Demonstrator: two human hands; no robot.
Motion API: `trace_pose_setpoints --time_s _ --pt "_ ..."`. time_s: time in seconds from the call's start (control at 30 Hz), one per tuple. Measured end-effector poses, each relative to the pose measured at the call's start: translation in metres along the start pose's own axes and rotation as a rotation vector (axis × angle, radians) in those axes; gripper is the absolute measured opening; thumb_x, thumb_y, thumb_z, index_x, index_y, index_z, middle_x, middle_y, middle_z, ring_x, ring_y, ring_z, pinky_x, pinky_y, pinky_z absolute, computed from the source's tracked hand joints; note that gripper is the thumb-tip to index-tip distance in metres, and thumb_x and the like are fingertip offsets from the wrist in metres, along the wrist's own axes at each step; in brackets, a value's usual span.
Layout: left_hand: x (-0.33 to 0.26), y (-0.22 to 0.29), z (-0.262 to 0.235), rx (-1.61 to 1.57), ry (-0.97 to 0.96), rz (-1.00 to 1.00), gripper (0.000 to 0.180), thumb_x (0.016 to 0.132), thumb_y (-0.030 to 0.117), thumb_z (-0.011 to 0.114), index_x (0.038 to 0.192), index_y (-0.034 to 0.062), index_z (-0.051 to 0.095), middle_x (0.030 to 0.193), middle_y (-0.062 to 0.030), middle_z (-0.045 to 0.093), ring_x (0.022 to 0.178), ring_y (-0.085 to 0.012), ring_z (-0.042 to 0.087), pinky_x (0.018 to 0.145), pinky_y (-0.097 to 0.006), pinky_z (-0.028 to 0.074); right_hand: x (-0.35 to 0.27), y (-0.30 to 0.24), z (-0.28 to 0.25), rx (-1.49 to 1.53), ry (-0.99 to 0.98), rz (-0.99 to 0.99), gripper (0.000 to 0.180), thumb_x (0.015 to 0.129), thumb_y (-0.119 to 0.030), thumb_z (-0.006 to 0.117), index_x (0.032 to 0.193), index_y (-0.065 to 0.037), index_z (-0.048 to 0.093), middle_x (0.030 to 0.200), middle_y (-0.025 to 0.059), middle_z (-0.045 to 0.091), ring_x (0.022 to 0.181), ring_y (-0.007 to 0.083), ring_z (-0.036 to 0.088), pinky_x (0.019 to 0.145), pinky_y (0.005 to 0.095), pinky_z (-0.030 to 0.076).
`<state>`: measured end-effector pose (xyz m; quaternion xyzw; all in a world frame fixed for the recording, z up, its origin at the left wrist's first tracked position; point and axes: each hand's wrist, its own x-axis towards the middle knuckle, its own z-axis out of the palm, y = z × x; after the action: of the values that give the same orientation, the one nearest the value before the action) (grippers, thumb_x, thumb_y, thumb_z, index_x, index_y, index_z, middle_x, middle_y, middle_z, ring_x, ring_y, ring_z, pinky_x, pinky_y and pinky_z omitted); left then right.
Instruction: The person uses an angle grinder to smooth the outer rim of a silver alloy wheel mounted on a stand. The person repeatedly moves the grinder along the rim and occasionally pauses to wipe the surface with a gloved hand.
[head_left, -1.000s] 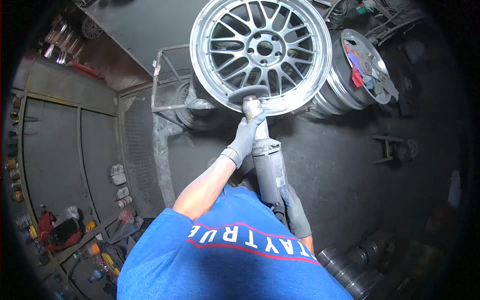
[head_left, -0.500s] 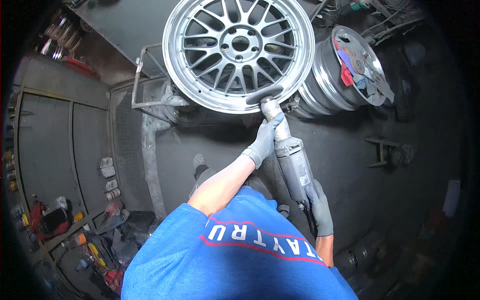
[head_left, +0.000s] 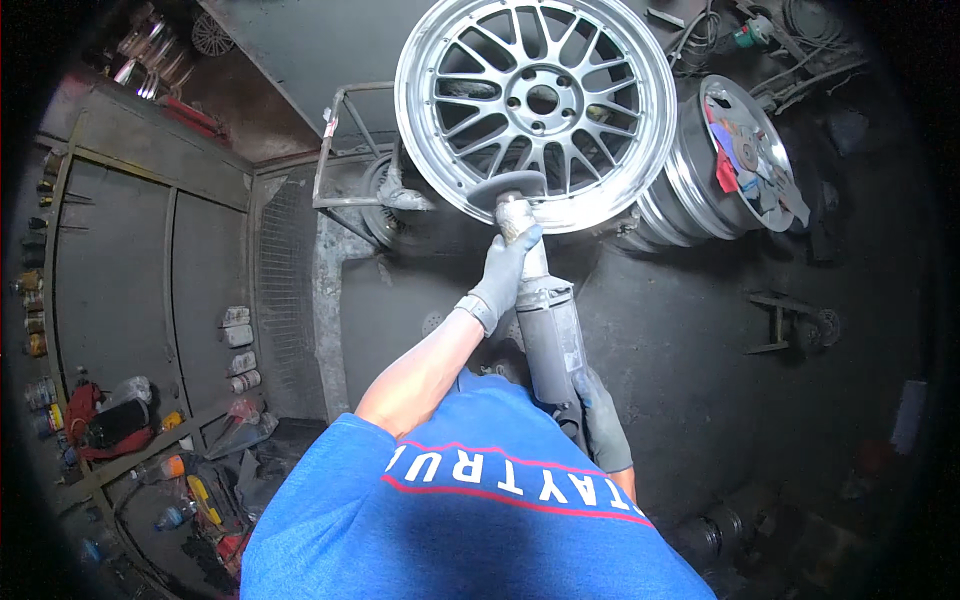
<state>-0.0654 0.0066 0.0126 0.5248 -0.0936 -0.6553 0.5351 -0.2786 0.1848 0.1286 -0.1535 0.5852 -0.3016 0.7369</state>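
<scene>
Both my hands wear grey gloves and hold one long grey angle grinder (head_left: 550, 335). My left hand (head_left: 500, 275) is wrapped round its pale, taped front neck. Lower down, my right hand (head_left: 602, 420) grips the rear end beside the cord, its fingers partly hidden by the body. The grinder's round disc (head_left: 508, 186) lies at the near lower left of a silver multi-spoke alloy wheel (head_left: 610, 197), over its lip; whether it presses on the metal I cannot tell. The wheel's face is turned up toward me, and its near lip shines brightly.
A metal frame (head_left: 345, 150) stands left of the wheel. To the right, another wheel rim (head_left: 690, 185) carries cloths and discs on top. A low stand (head_left: 780, 322) sits on the floor farther right. Shelves with bottles and cans (head_left: 240, 350) line the left wall.
The grinder's disc has moved left along the near lip of the wheel, with both hands still on the tool. The whole view has shifted, so the surroundings sit farther right.
</scene>
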Motion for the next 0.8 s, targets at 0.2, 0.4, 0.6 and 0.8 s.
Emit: trace_pose_setpoints --time_s 0.2,0.4,0.6,0.8 --pt "0.0 0.009 -0.004 0.035 0.026 0.015 0.07 0.092 0.04 0.088 0.138 -0.0035 0.057 0.12 -0.0147 0.07 0.101 -0.0231 0.073 0.09 -0.04 0.062 0.005 0.002 -0.011 -0.017 -0.044 0.066 0.064 0.109 -0.033 0.067 0.16 0.003 0.05 0.146 0.0176 0.064 0.127 0.0233 0.064 0.106 0.0358 0.053" --pt "-0.004 -0.043 0.049 -0.145 -0.042 -0.022 0.067 0.095 0.037 0.087 0.142 0.0004 0.056 0.12 -0.0117 0.071 0.102 -0.0219 0.073 0.09 -0.039 0.061 0.002 -0.011 -0.086 -0.203 0.048 -0.121 0.06 0.11 -0.031 0.066 0.156 0.004 0.053 0.148 0.0176 0.063 0.133 0.0234 0.06 0.114 0.0353 0.047" --pt "0.005 -0.095 0.109 -0.299 -0.161 -0.082 0.064 0.095 0.037 0.087 0.141 0.0033 0.057 0.122 -0.009 0.07 0.107 -0.021 0.071 0.096 -0.039 0.059 -0.03 -0.074 -0.113 -0.393 0.183 -0.117 0.052 0.11 -0.026 0.062 0.155 0.0 0.055 0.139 0.0122 0.065 0.118 0.0192 0.065 0.096 0.031 0.055" --pt "-0.003 -0.082 0.094 -0.277 -0.093 -0.055 0.06 0.097 0.035 0.086 0.14 0.0063 0.056 0.118 -0.0085 0.069 0.103 -0.0215 0.072 0.093 -0.041 0.061 -0.016 -0.065 -0.122 -0.405 0.096 -0.164 0.057 0.11 -0.028 0.063 0.156 0.003 0.053 0.147 0.0149 0.063 0.131 0.0222 0.061 0.11 0.0339 0.05"
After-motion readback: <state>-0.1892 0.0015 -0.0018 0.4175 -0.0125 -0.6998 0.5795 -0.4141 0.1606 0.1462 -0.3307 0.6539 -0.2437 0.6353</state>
